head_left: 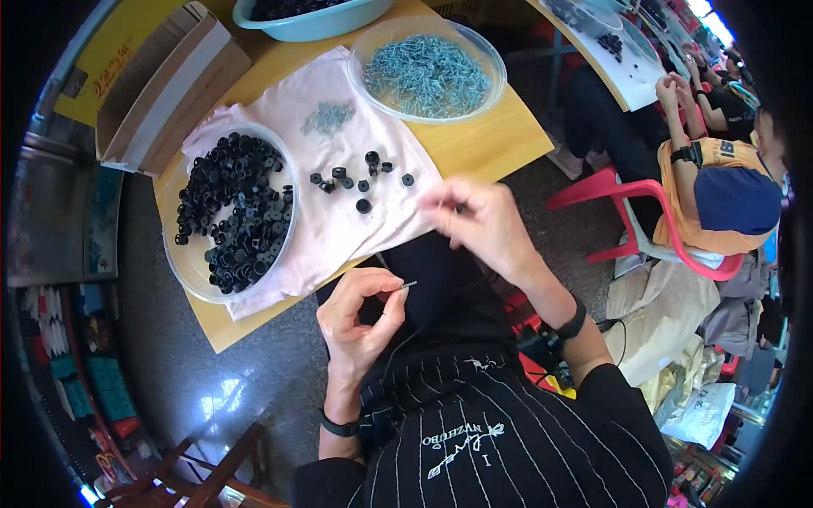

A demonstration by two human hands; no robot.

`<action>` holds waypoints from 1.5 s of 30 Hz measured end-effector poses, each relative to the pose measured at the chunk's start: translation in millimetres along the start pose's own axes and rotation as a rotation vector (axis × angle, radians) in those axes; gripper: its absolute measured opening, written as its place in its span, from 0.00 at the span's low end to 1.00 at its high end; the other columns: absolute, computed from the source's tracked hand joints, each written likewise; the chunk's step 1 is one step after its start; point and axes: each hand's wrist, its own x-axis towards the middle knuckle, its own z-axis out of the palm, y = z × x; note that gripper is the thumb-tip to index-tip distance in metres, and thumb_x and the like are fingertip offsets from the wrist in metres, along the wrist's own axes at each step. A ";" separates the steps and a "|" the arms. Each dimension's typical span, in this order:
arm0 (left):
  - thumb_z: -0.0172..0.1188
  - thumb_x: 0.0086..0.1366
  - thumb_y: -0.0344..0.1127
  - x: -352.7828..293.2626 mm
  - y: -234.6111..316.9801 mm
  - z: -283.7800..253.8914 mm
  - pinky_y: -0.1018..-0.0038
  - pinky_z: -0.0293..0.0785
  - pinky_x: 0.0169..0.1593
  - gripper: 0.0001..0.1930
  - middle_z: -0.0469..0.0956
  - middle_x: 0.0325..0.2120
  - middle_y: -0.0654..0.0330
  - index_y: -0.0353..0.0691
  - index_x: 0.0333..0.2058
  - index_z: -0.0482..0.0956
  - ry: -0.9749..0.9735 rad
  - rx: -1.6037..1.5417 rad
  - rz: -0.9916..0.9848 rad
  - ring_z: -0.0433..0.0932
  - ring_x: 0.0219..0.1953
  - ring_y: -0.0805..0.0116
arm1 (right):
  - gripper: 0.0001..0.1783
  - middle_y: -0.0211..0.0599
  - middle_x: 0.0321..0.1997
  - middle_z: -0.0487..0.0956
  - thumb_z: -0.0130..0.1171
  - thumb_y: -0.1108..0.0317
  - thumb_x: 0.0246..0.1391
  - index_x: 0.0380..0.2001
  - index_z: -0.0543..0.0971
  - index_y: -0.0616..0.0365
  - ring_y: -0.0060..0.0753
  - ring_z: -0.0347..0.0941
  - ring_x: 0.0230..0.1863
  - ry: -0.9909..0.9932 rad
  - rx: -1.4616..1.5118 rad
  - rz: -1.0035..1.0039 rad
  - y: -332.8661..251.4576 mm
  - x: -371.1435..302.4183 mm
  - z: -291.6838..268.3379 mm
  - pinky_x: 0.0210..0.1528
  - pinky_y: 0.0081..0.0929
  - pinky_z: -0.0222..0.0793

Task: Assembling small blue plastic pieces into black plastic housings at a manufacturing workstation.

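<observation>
My left hand (pixel 360 315) is closed in a pinch over my lap, near the table's front edge. A thin metal screw (pixel 409 284) sticks out between its thumb and forefinger. My right hand (pixel 484 222) hovers at the right edge of the pink cloth (pixel 364 241), its fingers smeared by motion. A dark spot shows between those fingers, but I cannot make out what it is. Several small black round plastic parts (pixel 363 206) lie loose on the cloth. Behind them is a small pile of screws (pixel 329 117).
At the left, a round clear tub (pixel 290 229) holds many black parts. Another clear tub (pixel 500 80) of screws stands at the back, beside a pale blue basin (pixel 318 27). A cardboard box (pixel 174 93) sits back left. A co-worker sits on a pink chair (pixel 622 190) at the right.
</observation>
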 end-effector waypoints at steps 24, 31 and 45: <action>0.60 0.61 0.19 24.4 3.8 13.8 0.80 0.73 0.43 0.05 0.75 0.36 0.60 0.31 0.36 0.76 0.169 -0.407 -0.241 0.76 0.36 0.75 | 0.12 0.35 0.34 0.79 0.64 0.80 0.46 0.35 0.75 0.62 0.23 0.79 0.30 -0.028 -0.024 -0.463 -13.5 -6.1 20.0 0.28 0.18 0.77; 0.60 0.61 0.22 22.1 9.7 8.8 0.81 0.70 0.39 0.04 0.76 0.31 0.61 0.33 0.34 0.76 0.233 -0.379 -0.230 0.75 0.30 0.76 | 0.11 0.32 0.34 0.80 0.64 0.80 0.47 0.36 0.78 0.62 0.18 0.77 0.31 -0.081 0.058 -0.414 -13.2 -10.0 22.2 0.29 0.16 0.76; 0.63 0.58 0.20 19.3 10.6 5.2 0.82 0.70 0.40 0.06 0.75 0.33 0.62 0.32 0.34 0.76 0.146 -0.233 -0.241 0.73 0.33 0.79 | 0.10 0.34 0.38 0.80 0.62 0.80 0.53 0.40 0.80 0.64 0.19 0.77 0.32 -0.172 0.210 -0.369 -3.7 -12.8 26.2 0.33 0.16 0.75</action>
